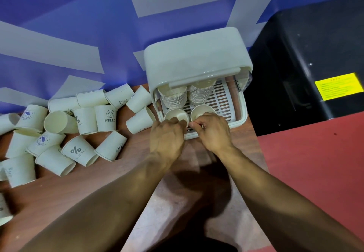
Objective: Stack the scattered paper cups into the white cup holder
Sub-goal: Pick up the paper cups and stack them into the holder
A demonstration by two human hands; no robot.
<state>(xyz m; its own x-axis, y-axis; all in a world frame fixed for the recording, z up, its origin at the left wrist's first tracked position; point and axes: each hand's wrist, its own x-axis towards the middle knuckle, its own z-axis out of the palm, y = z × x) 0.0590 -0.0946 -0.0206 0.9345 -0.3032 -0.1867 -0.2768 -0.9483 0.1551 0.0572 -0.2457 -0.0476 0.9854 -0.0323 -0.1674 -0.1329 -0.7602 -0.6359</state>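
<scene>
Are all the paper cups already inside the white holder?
No, many loose cups lie scattered on the table left of the white holder.

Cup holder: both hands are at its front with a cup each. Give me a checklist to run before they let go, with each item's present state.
1. Left hand grips left front cup: ok.
2. Right hand grips right front cup: ok.
3. Both cups upright, mouths up: ok.
4. Cups fully seated on holder tray: cannot tell, hands hide the bases.
5. Rear stacks standing, lid raised clear: ok.
6. Loose cups all put away: not ok, many lie on the table.
</scene>
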